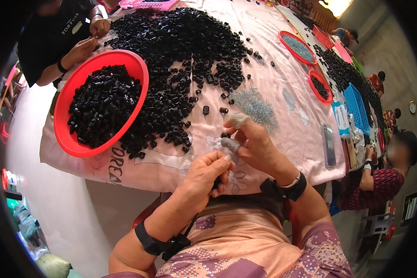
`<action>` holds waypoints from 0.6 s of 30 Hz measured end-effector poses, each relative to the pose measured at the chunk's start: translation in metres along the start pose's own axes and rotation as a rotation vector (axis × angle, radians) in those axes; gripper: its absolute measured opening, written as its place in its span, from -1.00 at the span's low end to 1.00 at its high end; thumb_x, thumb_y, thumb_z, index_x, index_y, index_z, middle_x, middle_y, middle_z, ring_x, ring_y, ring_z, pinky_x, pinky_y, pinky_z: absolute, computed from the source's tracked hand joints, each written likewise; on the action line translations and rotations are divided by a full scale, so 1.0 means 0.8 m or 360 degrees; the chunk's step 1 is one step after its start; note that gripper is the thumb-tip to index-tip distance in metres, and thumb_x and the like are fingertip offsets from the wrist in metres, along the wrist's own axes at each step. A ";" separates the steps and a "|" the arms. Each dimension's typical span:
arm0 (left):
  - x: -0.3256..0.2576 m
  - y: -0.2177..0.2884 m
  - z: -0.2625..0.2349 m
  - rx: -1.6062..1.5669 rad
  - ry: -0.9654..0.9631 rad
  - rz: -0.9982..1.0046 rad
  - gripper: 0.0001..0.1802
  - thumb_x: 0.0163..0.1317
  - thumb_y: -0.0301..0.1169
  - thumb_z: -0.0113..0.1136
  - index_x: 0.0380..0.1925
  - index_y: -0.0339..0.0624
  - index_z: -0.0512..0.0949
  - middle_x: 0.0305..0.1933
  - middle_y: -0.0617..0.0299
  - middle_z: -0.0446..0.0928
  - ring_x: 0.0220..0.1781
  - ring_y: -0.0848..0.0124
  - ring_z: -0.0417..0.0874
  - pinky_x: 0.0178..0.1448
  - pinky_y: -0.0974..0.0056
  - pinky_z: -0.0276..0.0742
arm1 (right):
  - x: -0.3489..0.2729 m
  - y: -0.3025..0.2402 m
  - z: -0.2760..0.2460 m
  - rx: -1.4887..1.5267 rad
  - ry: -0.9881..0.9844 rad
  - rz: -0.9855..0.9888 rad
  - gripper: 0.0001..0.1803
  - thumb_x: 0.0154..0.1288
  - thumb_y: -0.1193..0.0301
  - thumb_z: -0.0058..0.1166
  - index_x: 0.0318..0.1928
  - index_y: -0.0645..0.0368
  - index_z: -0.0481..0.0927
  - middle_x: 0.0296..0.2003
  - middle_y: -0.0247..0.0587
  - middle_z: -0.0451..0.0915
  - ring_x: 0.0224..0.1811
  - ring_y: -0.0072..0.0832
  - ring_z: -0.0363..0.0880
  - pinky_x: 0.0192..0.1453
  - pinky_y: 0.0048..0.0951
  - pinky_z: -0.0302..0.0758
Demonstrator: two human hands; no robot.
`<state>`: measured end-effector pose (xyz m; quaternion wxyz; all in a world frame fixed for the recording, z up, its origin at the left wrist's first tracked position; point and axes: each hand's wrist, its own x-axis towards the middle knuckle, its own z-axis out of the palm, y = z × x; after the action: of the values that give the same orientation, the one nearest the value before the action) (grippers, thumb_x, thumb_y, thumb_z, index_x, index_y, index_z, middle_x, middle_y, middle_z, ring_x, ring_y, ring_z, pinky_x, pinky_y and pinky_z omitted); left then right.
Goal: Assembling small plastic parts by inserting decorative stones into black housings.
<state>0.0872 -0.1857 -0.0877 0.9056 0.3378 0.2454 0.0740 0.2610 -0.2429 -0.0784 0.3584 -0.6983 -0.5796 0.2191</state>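
My left hand (204, 178) is curled around a small black part, mostly hidden inside the fist. My right hand (252, 143), with fabric covers on thumb and forefinger, pinches a tiny black piece (224, 135) just above the left hand. A big heap of small black plastic parts (185, 55) spreads over the pink cloth-covered table (287, 111). A red bowl (78, 83) at the left is filled with the same black parts. A little pile of small clear-grey pieces (257, 105) lies just beyond my right hand.
Another person's hands (85, 44) work at the far left corner. A phone (328, 144) lies near the right edge. Red trays (297, 46), a blue basket (356, 109) and more black parts run along the table's far right, where other people sit.
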 end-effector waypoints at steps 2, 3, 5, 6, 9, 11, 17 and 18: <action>-0.002 0.004 0.000 0.0030 0.0126 0.0105 -0.79 0.37 -0.29 0.05 -0.36 -0.19 0.48 -0.63 0.35 0.40 -0.68 0.60 0.39 -0.69 0.53 0.19 | -0.018 0.004 0.004 0.0548 0.0050 0.0021 -0.50 0.10 0.55 0.27 0.06 0.18 0.39 -0.20 -0.14 0.57 -0.26 -0.45 0.61 -0.18 -0.48 0.55; -0.002 0.004 0.000 0.0036 0.0117 0.0092 -0.79 0.37 -0.29 0.05 -0.36 -0.19 0.48 -0.63 0.35 0.40 -0.68 0.60 0.39 -0.69 0.53 0.19 | -0.026 0.007 0.002 0.1084 0.0108 0.0040 -0.41 0.11 0.56 0.29 0.14 0.16 0.32 -0.16 -0.17 0.57 -0.24 -0.55 0.59 -0.16 -0.53 0.54; -0.002 0.005 -0.002 -0.0007 0.0163 0.0118 -0.79 0.39 -0.29 0.03 -0.35 -0.19 0.48 -0.62 0.37 0.39 -0.68 0.59 0.39 -0.69 0.54 0.19 | -0.037 0.004 -0.005 0.1082 0.0077 0.0067 -0.28 0.15 0.58 0.26 0.27 0.12 0.18 -0.16 -0.23 0.57 -0.20 -0.59 0.57 -0.10 -0.51 0.55; -0.003 0.005 -0.002 -0.0012 0.0158 0.0121 -0.78 0.39 -0.28 0.03 -0.35 -0.19 0.48 -0.62 0.37 0.38 -0.68 0.58 0.41 -0.69 0.55 0.18 | -0.042 -0.001 -0.005 0.1146 0.0092 0.0041 -0.24 0.14 0.58 0.27 0.30 0.12 0.16 -0.16 -0.22 0.58 -0.20 -0.59 0.57 -0.08 -0.52 0.54; -0.001 0.004 0.003 0.0009 0.0130 0.0107 -0.77 0.39 -0.26 0.03 -0.33 -0.18 0.48 -0.60 0.36 0.38 -0.66 0.59 0.41 -0.68 0.56 0.15 | -0.050 -0.002 -0.006 0.1192 0.0121 0.0017 -0.14 0.13 0.58 0.28 0.37 0.11 0.08 -0.17 -0.24 0.58 -0.22 -0.59 0.58 -0.03 -0.51 0.52; 0.000 0.005 0.005 0.0006 0.0117 0.0072 -0.77 0.39 -0.24 0.04 -0.31 -0.17 0.48 -0.59 0.37 0.38 -0.65 0.60 0.40 -0.68 0.57 0.14 | -0.055 0.003 -0.005 0.0909 0.0120 -0.0193 -0.17 0.12 0.60 0.25 0.36 0.11 0.12 -0.19 -0.26 0.60 -0.23 -0.58 0.58 -0.07 -0.50 0.54; -0.001 0.004 0.008 0.0179 0.0078 0.0139 -0.81 0.34 -0.27 0.13 -0.24 -0.14 0.49 -0.54 0.40 0.38 -0.61 0.65 0.38 -0.65 0.59 0.11 | -0.057 -0.013 -0.007 0.0413 0.0198 -0.0477 -0.27 0.11 0.65 0.21 0.31 0.11 0.27 -0.20 -0.24 0.62 -0.28 -0.56 0.60 -0.18 -0.51 0.54; -0.001 0.003 0.007 0.0260 0.0078 0.0202 -0.83 0.32 -0.30 0.16 -0.23 -0.15 0.50 -0.52 0.40 0.39 -0.60 0.66 0.39 -0.64 0.59 0.11 | -0.058 -0.013 -0.009 0.0406 0.0203 -0.0475 -0.27 0.11 0.65 0.21 0.31 0.11 0.27 -0.20 -0.24 0.62 -0.28 -0.56 0.60 -0.18 -0.51 0.54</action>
<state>0.0896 -0.1876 -0.0820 0.8623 0.4236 0.2507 0.1192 0.2487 -0.2884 -0.0707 0.5085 -0.5660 -0.6202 0.1906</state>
